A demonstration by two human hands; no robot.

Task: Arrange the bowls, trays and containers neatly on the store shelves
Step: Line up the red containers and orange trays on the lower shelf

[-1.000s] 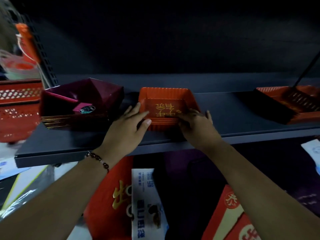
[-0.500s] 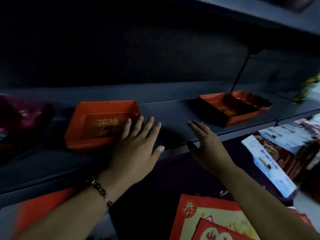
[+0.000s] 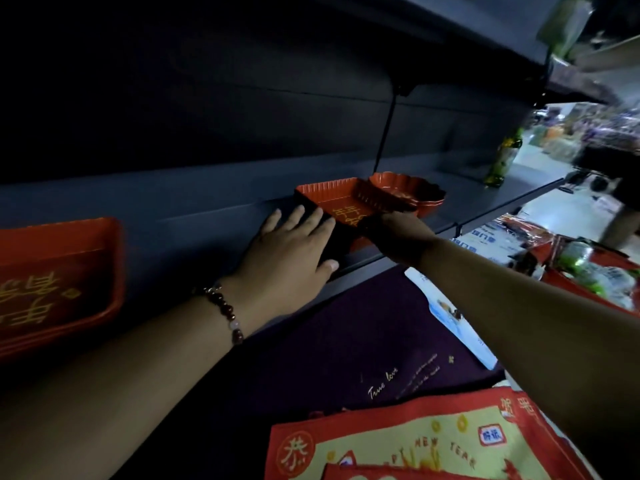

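Note:
A square red tray point(image 3: 329, 197) with gold characters stands on the dark shelf point(image 3: 207, 216), right of centre. My left hand point(image 3: 294, 251) lies flat against the tray's dark left wall, fingers spread. My right hand point(image 3: 398, 233) is curled over the tray's front right rim. Touching the tray's far right corner is a scalloped red bowl point(image 3: 412, 190). Another red tray with gold characters point(image 3: 52, 282) sits on the same shelf at the far left, partly cut off by the frame edge.
A green bottle point(image 3: 502, 161) stands at the shelf's right end. An upper shelf point(image 3: 485, 39) overhangs. Below lie red New Year bags point(image 3: 415, 441), a dark purple bag point(image 3: 363, 348) and white-blue packs point(image 3: 450, 313). The store aisle opens at right.
Both hands left the left red tray and travelled right along the shelf to the square tray beside the scalloped bowl. My view swung right with them.

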